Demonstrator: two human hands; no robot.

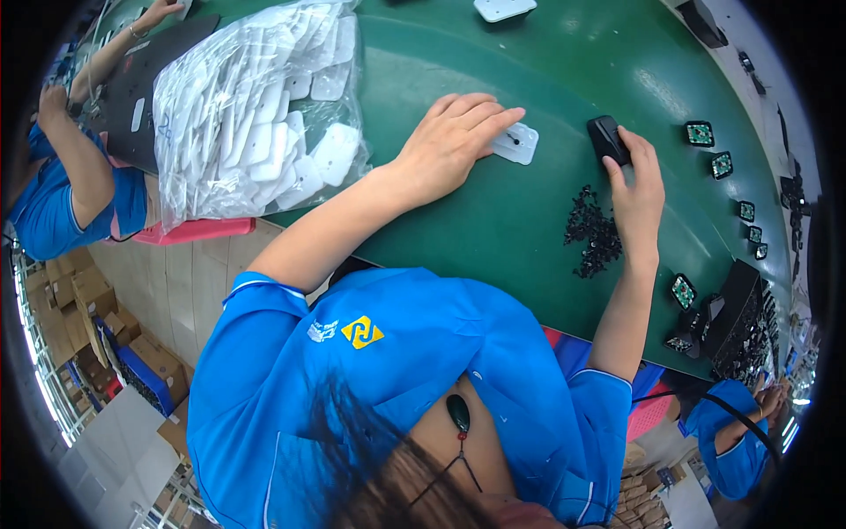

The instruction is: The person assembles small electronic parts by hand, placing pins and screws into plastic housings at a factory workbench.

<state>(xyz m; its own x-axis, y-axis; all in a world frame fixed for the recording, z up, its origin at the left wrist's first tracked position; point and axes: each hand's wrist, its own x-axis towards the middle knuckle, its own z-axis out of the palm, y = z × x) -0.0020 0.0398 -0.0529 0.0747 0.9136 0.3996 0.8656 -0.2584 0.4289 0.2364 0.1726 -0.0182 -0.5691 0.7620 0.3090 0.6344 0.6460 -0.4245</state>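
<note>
Green desk: left hand, fingers together, over white plate in from near edge; grip cannot be told. Right hand, fingers clamped on black block. Loose black pieces, closer to near edge, could scatter if wrist brushes them. Left fingers hide part of plate; pieces too small to identify.

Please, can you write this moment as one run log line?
left hand: at white plate | right hand: holds black block | black bits: on green table | clear bag: left of left hand
</note>
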